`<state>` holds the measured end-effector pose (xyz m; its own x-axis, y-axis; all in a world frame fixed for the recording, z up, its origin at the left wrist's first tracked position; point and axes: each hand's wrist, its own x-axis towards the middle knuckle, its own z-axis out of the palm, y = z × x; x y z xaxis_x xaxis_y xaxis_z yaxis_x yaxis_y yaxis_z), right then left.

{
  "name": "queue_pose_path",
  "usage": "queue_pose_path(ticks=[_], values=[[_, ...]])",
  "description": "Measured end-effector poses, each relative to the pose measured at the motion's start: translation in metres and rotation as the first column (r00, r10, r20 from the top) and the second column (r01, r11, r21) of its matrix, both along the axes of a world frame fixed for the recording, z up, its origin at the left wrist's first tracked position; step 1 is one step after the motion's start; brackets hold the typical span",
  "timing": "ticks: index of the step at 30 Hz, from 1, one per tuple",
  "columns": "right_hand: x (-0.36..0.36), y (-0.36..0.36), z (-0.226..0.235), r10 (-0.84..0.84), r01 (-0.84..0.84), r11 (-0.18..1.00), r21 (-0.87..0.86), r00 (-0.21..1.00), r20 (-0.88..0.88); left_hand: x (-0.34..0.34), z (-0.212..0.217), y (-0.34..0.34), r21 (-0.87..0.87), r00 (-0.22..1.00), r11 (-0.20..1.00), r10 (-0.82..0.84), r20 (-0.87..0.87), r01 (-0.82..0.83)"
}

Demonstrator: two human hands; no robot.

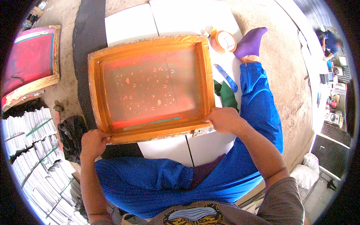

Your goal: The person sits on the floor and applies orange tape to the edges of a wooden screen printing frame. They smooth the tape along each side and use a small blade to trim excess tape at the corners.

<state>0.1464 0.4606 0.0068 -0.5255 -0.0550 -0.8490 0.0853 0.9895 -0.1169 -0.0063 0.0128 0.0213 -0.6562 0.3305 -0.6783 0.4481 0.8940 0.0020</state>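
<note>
The left hand (93,142), forearm rising from six o'clock, clamps the seven-o'clock corner of the orange screen-printing frame (149,129) lying flat on white boards (129,22) at centre, while the right hand (225,120), wrist bent inward, grips its five-o'clock corner, a tape roll (224,40) at one o'clock.

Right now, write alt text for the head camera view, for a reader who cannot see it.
A seated person's left hand and right hand grip the near corners of an orange-taped screen frame lying on white sheets. A roll of tape and a blue knife lie to the right; stacks of paper sit left.
</note>
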Motion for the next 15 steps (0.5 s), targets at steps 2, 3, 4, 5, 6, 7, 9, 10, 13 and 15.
queue_pose_path(ticks=[2,3,4,5,6,7,9,10,13,15], values=[[0.001,0.000,0.011,-0.006,0.006,1.000,0.005,1.000,-0.022,-0.003,0.000,-0.004,-0.012,1.000,1.000,-0.028,0.010,0.028],[0.002,0.000,0.019,-0.009,0.009,1.000,0.007,0.999,-0.033,-0.004,0.000,-0.005,-0.018,0.999,0.999,-0.042,0.015,0.042],[0.003,0.001,0.027,-0.069,0.065,0.997,-0.043,0.994,-0.086,-0.004,0.002,-0.004,0.011,0.999,1.000,0.014,0.037,-0.014],[0.005,0.001,0.036,-0.130,0.118,0.988,-0.096,0.982,-0.136,-0.004,0.005,-0.003,0.038,0.996,0.997,0.070,0.060,-0.072],[0.007,0.000,0.041,-0.192,0.166,0.974,-0.152,0.964,-0.182,-0.003,0.010,-0.001,0.064,0.989,0.989,0.124,0.084,-0.130],[0.011,-0.001,0.044,-0.185,0.130,0.969,-0.209,0.945,-0.269,-0.003,0.018,0.006,0.127,0.994,0.987,0.094,0.064,-0.101],[0.017,-0.005,0.051,-0.178,0.037,0.950,-0.310,0.881,-0.440,0.001,0.039,0.019,0.249,0.999,0.968,0.038,0.016,-0.041],[0.022,-0.010,0.050,-0.132,-0.021,0.954,-0.300,0.867,-0.480,0.007,0.037,0.016,0.331,1.000,0.943,-0.023,-0.014,0.026],[0.032,-0.027,0.015,0.007,-0.172,0.956,-0.237,0.824,-0.567,0.027,0.003,0.012,0.449,0.986,0.878,-0.153,-0.068,0.167],[0.036,-0.037,0.000,0.116,-0.256,0.955,-0.152,0.791,-0.600,0.040,-0.005,0.014,0.391,0.984,0.904,-0.169,-0.050,0.175]])
